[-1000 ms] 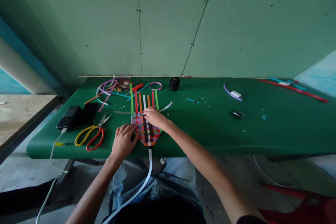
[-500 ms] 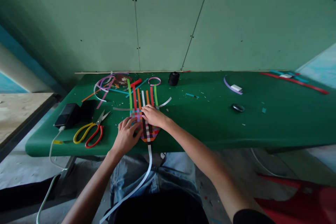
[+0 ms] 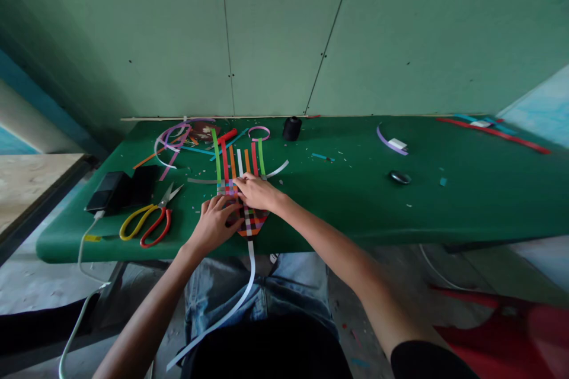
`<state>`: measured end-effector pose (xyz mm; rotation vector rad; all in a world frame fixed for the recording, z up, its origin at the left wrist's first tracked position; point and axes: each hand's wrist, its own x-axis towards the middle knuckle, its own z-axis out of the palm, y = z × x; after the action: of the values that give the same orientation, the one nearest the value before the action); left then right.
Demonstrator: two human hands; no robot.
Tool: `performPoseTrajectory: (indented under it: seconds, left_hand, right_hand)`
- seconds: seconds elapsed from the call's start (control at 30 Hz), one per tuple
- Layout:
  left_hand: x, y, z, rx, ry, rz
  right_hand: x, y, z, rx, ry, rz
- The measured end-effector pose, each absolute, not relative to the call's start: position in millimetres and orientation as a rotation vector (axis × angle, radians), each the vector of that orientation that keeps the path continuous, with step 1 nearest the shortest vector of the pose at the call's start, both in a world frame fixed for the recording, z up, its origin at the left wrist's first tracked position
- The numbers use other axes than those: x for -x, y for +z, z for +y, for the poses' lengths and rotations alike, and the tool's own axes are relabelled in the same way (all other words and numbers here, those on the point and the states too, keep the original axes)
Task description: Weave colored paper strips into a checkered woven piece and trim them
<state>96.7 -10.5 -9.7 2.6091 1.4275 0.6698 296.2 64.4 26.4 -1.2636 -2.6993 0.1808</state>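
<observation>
A woven piece of coloured strips (image 3: 253,222) lies on the green table, several loose strip ends fanning out toward the wall. One long white strip (image 3: 252,272) hangs from its near end over the table edge and across my lap. My left hand (image 3: 217,218) rests on the weave's left side, fingers apart and bent, thumb toward the middle. Across the upper part of the weave lies my right hand (image 3: 253,189), its fingers together and pressed down at the strips; what they pinch, if anything, is hidden.
Scissors (image 3: 153,213) with yellow and red handles and a black box (image 3: 109,192) with a cable lie left. Behind are tangled strips (image 3: 171,139), a red tool (image 3: 227,136) and a black spool (image 3: 292,128). A dark oval object (image 3: 400,177) lies right.
The view has shifted slightly. My right hand has moved a little left over the weave; my left hand stays at its left side.
</observation>
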Motion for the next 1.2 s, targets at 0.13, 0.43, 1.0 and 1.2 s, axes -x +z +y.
performPoseTrajectory:
  seconds: [0.13,0.43,1.0,1.2]
  left_hand:
    - [-97.2,-9.5,-9.5,-2.579,0.682,1.433]
    - [-95.4,-5.2,-8.7,-2.525,0.684,1.421]
    - [-91.7,1.1,-10.7,-2.533,0.606,1.273]
    - [-86.7,1.1,-9.9,-2.403,0.763,1.236]
  right_hand:
    - [-294.9,22.8,62.4,1.241,0.129,-2.685]
    - [-297.1,2.9,60.0,1.121,0.008,-2.633]
    - [-314.4,-4.0,54.8,0.907,0.11,-2.464]
    - [-336.4,-1.3,20.0,0.798,0.123,-2.561]
